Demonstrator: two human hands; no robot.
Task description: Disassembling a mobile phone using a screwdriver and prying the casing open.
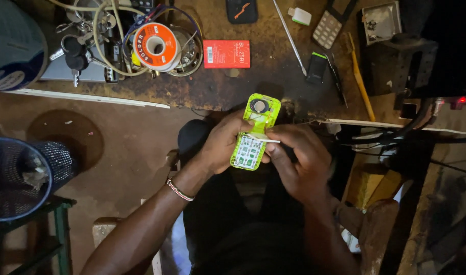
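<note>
The left hand [220, 145] holds a lime-green phone body [255, 132] from the side, fingers wrapped around its left edge and thumb pressed on the front, so the opened inside faces up to the person. The phone body is in the air above the lap, just in front of the near edge of the workbench [217, 86], not resting on it. The right hand [296, 160] pinches a thin white tool [266, 137] between thumb and fingers, and the tool lies across the middle of the phone body, touching it; the pinch looks tight, probably for fine control.

On the workbench, near its far edge, a red flat battery [226, 53] lies beside an orange solder spool [155, 46] that sits on tangled wires and keys. A loose grey keypad [327, 29] lies toward the far right corner. A dark mesh basket [24, 175] stands on a green stool at the left, well apart from the hands.
</note>
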